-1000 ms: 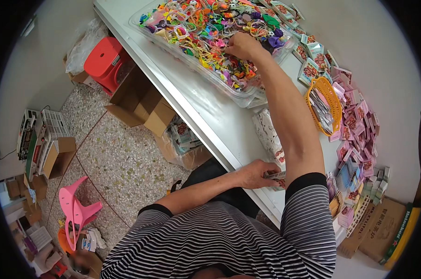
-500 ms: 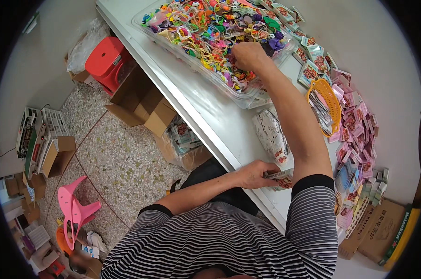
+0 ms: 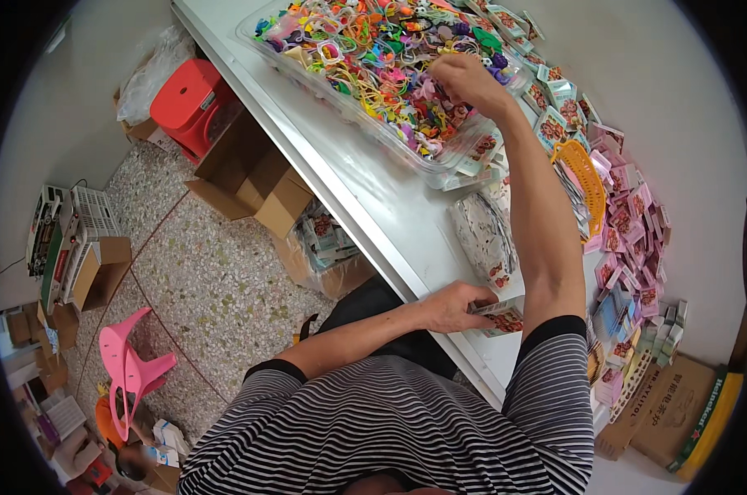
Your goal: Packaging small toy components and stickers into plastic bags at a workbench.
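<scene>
At the table's near edge, my left hand (image 3: 454, 306) is closed on a small printed box (image 3: 505, 320), which it holds between thumb and fingers. My right hand (image 3: 471, 81) reaches over a clear plastic tub (image 3: 331, 101) heaped with small colourful toy trinkets (image 3: 369, 62). Its fingers are curled together above the right part of the heap; anything in them is too small or hidden to name. Between my hands, beneath the right forearm, lies a bundle of white printed packets (image 3: 482, 235) in clear wrap.
A yellow basket (image 3: 586, 181) of packets stands right of my forearm. Pink boxes (image 3: 633, 227) are piled along the wall. Open cartons (image 3: 254, 177), a red stool (image 3: 184, 107) and a pink chair (image 3: 130, 363) occupy the floor at left. Another person (image 3: 114, 425) is at lower left.
My right hand has moved up and right over the trinkets, lifting slightly off the heap. The left hand keeps its hold on the small box.
</scene>
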`<state>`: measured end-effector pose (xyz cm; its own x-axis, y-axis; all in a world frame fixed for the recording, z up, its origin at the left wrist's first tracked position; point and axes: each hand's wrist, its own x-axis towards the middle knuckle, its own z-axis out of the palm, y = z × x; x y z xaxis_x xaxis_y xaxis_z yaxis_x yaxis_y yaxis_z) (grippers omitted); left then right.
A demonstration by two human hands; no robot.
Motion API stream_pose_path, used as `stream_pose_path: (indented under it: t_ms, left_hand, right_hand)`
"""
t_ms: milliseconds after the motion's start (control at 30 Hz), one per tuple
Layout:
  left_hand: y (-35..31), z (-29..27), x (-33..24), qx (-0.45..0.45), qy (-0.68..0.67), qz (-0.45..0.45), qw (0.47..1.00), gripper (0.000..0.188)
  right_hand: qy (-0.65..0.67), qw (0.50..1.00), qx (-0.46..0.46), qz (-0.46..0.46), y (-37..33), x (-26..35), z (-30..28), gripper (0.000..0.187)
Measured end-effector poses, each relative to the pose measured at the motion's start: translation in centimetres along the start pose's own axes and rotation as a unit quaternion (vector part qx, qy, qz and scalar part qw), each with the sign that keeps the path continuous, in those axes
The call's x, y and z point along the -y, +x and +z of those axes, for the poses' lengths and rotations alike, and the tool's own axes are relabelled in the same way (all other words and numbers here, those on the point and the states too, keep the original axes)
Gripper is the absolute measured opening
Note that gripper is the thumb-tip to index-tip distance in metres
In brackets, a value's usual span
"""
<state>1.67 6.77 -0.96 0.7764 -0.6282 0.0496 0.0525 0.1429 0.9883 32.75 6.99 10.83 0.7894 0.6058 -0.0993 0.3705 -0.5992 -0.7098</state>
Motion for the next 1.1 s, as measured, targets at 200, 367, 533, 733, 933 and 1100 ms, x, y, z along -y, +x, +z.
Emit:
stream_pose_path:
  t_ms: [200, 367, 533, 733, 933, 1100]
  left_hand:
    - [-0.1, 0.0, -0.8, 0.013, -0.014, -0.010, 1.000, 0.043]
    - [-0.3, 0.3, -0.1, 0.024, -0.088, -0.028, 0.995, 0.038]
    - [-2.1, -0.4, -0.5, -0.034, -0.187, -0.010, 0.982, 0.037]
    - [-2.8, -2.1, -2.3, -0.116, -0.227, 0.002, 0.967, 0.038]
    - [-2.5, -1.5, -2.5, -0.097, -0.216, 0.030, 0.971, 0.041]
    - [-2.6, -0.4, -2.0, -0.083, -0.195, 0.019, 0.977, 0.039]
  right_hand:
    - [0.212, 0.973, -0.042, -0.082, -3.7, 1.8, -3.4, 0.021]
    - [0.257, 0.961, -0.059, -0.089, -8.5, 3.5, -6.1, 0.020]
    - [0.151, 0.980, -0.088, -0.096, -16.8, 5.4, -7.6, 0.020]
    - [-0.063, 0.980, -0.146, -0.119, -27.6, 6.8, -5.4, 0.013]
    - [-0.129, 0.981, -0.126, -0.068, -33.8, 6.4, -1.4, 0.007]
    - [-0.146, 0.977, -0.139, -0.062, -37.0, 6.3, 0.1, 0.011]
